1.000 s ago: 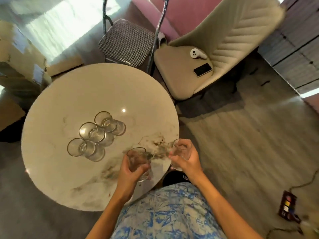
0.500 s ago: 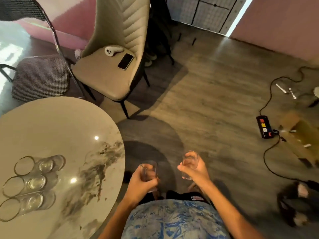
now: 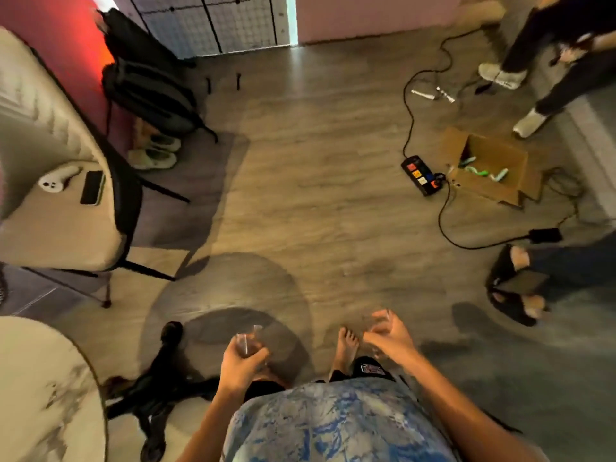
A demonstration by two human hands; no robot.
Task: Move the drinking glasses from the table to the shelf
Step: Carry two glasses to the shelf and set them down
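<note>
A: Biggest change first: we have swung away from the table [image 3: 50,395]. A second ago it filled the view with three glasses on it; now only its edge shows at lower left and those glasses are out of sight. Open floor [image 3: 300,195] lies ahead.

B: So we judge the carry is under way, though no shelf shows yet.

A: Ahead we see a power strip [image 3: 421,175], its cable and a cardboard box [image 3: 490,168], worth steering around, plus other people's feet at right.

B: And the hands?

A: Both arms are bent, held low before the body. Our left hand [image 3: 241,363] wraps around one glass [image 3: 248,341], upright. Our right hand [image 3: 388,338] curls around the other glass [image 3: 375,323], blurred but gripped.
</note>
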